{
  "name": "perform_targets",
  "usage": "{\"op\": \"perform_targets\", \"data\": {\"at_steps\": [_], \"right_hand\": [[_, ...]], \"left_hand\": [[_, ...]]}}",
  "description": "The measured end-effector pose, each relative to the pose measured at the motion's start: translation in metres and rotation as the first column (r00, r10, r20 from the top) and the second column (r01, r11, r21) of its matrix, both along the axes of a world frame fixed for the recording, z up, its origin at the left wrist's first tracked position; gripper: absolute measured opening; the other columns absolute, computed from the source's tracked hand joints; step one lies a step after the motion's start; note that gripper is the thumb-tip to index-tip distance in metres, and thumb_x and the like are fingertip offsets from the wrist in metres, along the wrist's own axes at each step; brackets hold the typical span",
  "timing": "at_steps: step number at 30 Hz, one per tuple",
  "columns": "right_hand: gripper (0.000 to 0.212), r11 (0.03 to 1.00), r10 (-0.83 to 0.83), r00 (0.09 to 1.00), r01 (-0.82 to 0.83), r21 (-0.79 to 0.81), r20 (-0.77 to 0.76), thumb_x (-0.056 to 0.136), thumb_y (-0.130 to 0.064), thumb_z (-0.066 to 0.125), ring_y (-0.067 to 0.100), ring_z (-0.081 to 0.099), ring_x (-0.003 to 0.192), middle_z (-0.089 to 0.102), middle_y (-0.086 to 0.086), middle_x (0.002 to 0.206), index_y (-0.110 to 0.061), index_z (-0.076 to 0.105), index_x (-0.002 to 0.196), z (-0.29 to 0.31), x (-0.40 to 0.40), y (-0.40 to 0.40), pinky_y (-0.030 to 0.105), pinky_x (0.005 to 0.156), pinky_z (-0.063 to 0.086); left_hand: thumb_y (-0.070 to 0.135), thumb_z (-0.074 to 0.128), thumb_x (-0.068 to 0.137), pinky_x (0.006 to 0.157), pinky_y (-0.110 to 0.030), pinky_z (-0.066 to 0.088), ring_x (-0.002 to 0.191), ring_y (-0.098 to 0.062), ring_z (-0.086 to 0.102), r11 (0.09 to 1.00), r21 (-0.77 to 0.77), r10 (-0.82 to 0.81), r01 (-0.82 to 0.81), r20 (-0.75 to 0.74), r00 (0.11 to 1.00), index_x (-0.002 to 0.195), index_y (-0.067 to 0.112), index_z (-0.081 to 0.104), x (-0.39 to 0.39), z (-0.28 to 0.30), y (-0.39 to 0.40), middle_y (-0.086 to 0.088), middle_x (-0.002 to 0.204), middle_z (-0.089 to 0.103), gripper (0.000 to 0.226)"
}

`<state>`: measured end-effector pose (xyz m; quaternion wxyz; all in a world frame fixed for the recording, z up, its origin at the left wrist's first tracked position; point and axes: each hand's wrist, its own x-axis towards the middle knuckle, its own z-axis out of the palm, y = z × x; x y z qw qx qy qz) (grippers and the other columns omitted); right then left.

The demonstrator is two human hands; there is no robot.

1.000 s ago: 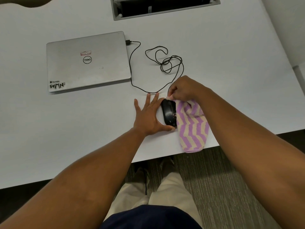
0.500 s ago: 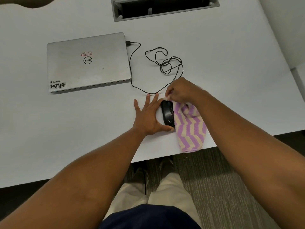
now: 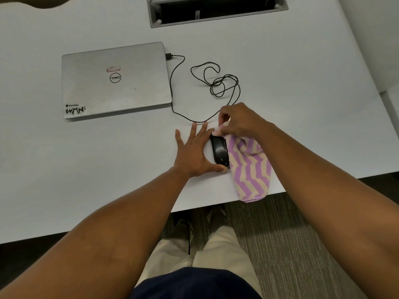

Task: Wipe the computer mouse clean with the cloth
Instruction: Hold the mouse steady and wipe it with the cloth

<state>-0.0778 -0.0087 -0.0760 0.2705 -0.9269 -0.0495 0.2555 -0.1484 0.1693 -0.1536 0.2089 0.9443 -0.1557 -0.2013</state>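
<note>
A black wired computer mouse (image 3: 219,151) lies near the front edge of the white table (image 3: 108,169). My left hand (image 3: 195,151) rests flat against its left side, fingers spread, thumb curled under its near end. A purple and cream zigzag cloth (image 3: 250,169) drapes over the mouse's right side and hangs past the table edge. My right hand (image 3: 239,121) pinches the cloth's far end just above the front of the mouse. The mouse's right half is hidden under the cloth.
A closed silver laptop (image 3: 114,79) lies at the back left. The mouse's black cable (image 3: 216,80) coils between laptop and hands. A cable cutout (image 3: 216,9) opens at the table's far edge. Floor and my legs show below the front edge.
My right hand has shifted slightly with the cloth's end over the front of the mouse. The left hand and mouse have stayed put.
</note>
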Motion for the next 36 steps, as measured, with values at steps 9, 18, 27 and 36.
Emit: {"op": "perform_targets", "data": {"at_steps": [9,18,27,36], "right_hand": [[0.021,1.000,-0.006,1.000,0.006,0.001,-0.023,0.080,-0.028,0.075,0.014,0.059,0.091,0.067,0.002,0.102,-0.017,0.074,0.098,-0.007,-0.004,-0.005,0.021,0.067,0.042],[0.023,0.994,0.029,0.999,-0.027,-0.103,0.016,0.087,-0.033,0.066,0.019,0.060,0.102,0.067,0.003,0.113,-0.022,0.072,0.106,-0.012,-0.007,0.001,0.032,0.087,0.049],[0.021,1.000,0.011,1.000,-0.012,-0.026,-0.025,0.082,-0.036,0.072,0.017,0.062,0.094,0.069,0.001,0.101,-0.022,0.073,0.097,-0.011,-0.007,0.002,0.032,0.082,0.052],[0.033,0.980,0.136,0.988,-0.146,-0.135,-0.079,0.083,-0.032,0.068,0.019,0.053,0.105,0.060,0.004,0.118,-0.022,0.067,0.115,-0.011,-0.007,-0.008,0.029,0.085,0.042]], "left_hand": [[0.091,0.065,0.056,0.118,-0.060,-0.017,0.155,-0.014,-0.006,0.993,-0.114,0.046,-0.040,0.047,0.998,0.158,0.030,0.022,-0.005,-0.009,0.005,0.004,0.169,0.013,0.126],[0.105,0.037,0.055,0.111,-0.069,-0.021,0.154,-0.025,-0.016,0.996,0.049,0.069,-0.077,0.143,0.987,0.158,0.040,0.015,-0.015,-0.020,0.005,0.001,0.169,0.002,0.124],[0.108,0.028,0.052,0.109,-0.075,-0.015,0.154,-0.028,-0.017,0.995,0.083,0.039,-0.051,0.147,0.988,0.159,0.039,0.007,-0.014,-0.019,0.003,-0.002,0.170,-0.001,0.129],[0.105,0.036,0.053,0.110,-0.072,-0.020,0.154,-0.027,-0.018,0.997,0.054,0.048,-0.055,0.124,0.991,0.159,0.040,0.012,-0.013,-0.014,0.005,-0.001,0.170,0.000,0.126]]}}
